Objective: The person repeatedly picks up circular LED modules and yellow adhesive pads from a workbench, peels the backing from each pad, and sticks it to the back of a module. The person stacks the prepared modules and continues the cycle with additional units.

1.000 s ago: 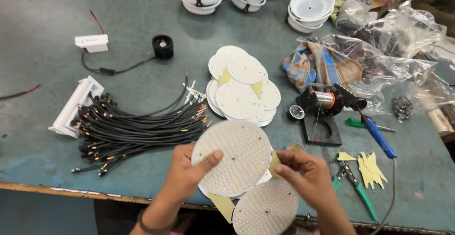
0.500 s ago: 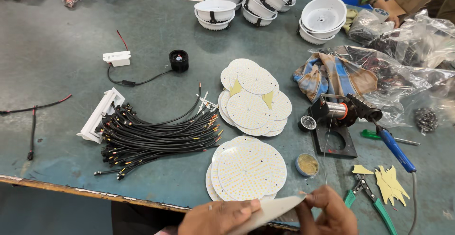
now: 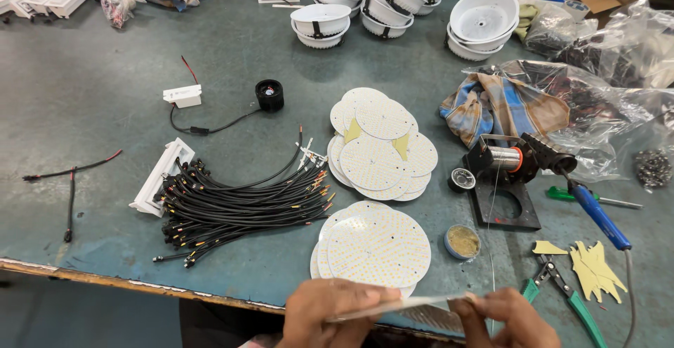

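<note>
At the bottom edge of the view, my left hand (image 3: pixel 330 311) and my right hand (image 3: pixel 509 316) hold a thin round LED board (image 3: pixel 404 306) between them, tilted so I see it nearly edge-on. Just beyond it, a small stack of round white LED boards (image 3: pixel 375 246) lies flat on the grey-green table (image 3: pixel 140 109). A larger, spread pile of the same boards (image 3: pixel 379 144), with yellow slips between them, lies farther back. A bundle of black cables (image 3: pixel 239 204) lies to the left of the stacks.
A soldering iron with a blue handle (image 3: pixel 593 211) rests on a black stand with a solder reel (image 3: pixel 505 162). A small flux tin (image 3: pixel 462 241), green-handled pliers (image 3: pixel 569 299), yellow paper slips (image 3: pixel 593 264), a plaid cloth (image 3: pixel 502 106), plastic bags and white lamp housings (image 3: pixel 484 15) lie around.
The board was lifted from flat on the stack, tipped toward me and is now held edge-on at the table's front edge. The camera view has shifted back, showing more of the far table.
</note>
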